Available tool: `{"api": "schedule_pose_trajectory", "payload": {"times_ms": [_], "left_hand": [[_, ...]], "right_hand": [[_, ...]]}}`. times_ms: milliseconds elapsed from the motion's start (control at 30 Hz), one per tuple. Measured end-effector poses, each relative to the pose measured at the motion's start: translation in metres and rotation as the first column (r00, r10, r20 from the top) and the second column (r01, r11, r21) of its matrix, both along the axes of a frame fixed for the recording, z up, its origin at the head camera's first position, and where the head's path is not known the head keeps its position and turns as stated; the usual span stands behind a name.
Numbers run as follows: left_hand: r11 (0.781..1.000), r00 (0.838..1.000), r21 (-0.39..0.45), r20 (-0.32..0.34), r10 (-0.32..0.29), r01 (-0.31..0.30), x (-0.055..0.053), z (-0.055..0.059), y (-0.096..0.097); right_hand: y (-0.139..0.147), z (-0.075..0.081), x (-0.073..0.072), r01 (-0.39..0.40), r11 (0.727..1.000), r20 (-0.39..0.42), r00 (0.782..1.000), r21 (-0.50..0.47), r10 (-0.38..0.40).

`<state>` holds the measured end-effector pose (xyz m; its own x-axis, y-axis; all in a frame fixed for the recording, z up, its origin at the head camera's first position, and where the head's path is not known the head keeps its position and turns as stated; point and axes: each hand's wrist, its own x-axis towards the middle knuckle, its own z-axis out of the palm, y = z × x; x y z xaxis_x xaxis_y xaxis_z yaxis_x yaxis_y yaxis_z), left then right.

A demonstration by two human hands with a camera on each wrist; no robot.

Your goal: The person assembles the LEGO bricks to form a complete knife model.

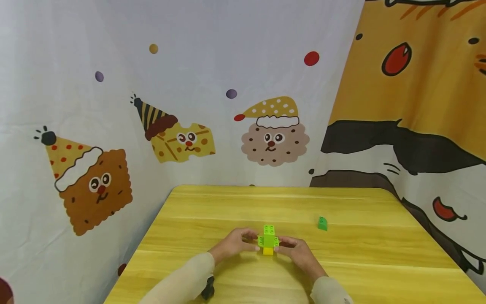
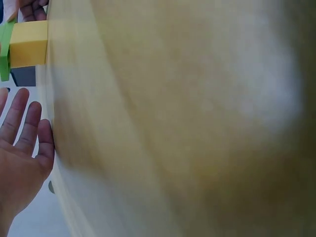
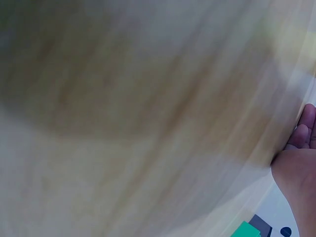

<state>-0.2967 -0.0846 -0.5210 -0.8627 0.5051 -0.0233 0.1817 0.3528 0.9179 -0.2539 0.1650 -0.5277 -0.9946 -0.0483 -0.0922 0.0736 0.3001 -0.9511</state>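
Observation:
A small stack of toy building blocks [image 1: 268,240] stands upright near the middle of the table. Its base is a yellow block [image 2: 29,43], lime green blocks rise above it, and a green piece juts out on each side. To the left of the stack, my left hand [image 1: 236,242] has its fingers fairly straight, tips close to the left green piece. From the other side, my right hand [image 1: 298,252] pinches the right green piece between thumb and fingers. The right wrist view shows only part of this hand [image 3: 298,168], with fingers bent and the stack out of sight.
A separate green block [image 1: 322,223] lies farther back to the right on the wood-grain table [image 1: 360,253]. Beside the left sleeve is a dark object [image 1: 208,289], partly covered. A cartoon-printed cloth [image 1: 212,50] hangs behind the table.

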Motion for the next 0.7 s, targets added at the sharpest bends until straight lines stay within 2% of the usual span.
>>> {"api": "schedule_pose_trajectory", "payload": {"times_ms": [200, 500, 700], "left_hand": [[1.000, 1.000, 0.025, -0.006, 0.011, -0.011, 0.0001, -0.0013, 0.0043], [1.000, 0.999, 0.020, -0.025, 0.020, -0.019, 0.0012, -0.0025, 0.0085], [0.999, 1.000, 0.036, -0.007, 0.024, -0.024, 0.0021, -0.0027, 0.0066]], "right_hand": [[0.0003, 0.0003, -0.0006, -0.018, 1.000, -0.004, 1.000, -0.001, 0.018], [0.0031, 0.0004, -0.0011, -0.025, 1.000, -0.004, 1.000, -0.003, 0.025], [0.0092, 0.0036, -0.0028, -0.083, 0.996, 0.016, 0.996, 0.020, 0.083]]}}
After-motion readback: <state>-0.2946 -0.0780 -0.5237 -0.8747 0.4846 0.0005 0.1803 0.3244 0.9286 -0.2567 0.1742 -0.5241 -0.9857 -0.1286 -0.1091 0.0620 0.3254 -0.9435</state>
